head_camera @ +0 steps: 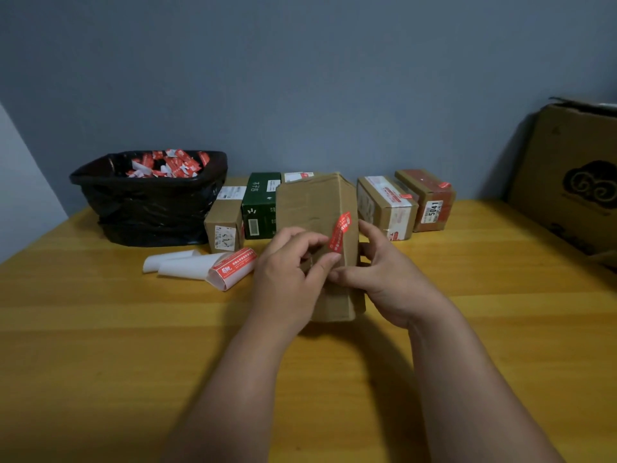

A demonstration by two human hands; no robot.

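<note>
One parcel (pixel 314 208), one red sticker (pixel 340 230): left hand (pixel 287 265) pinches sticker, right hand (pixel 387 272) clasps parcel.

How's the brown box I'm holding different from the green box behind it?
The brown box is plain cardboard; the green box is green with white print. The brown box stands on end, gripped by the right hand while the left hand pinches its red sticker; the green box sits untouched by the wall, no red sticker showing. Both are rectangular cartons.
</note>
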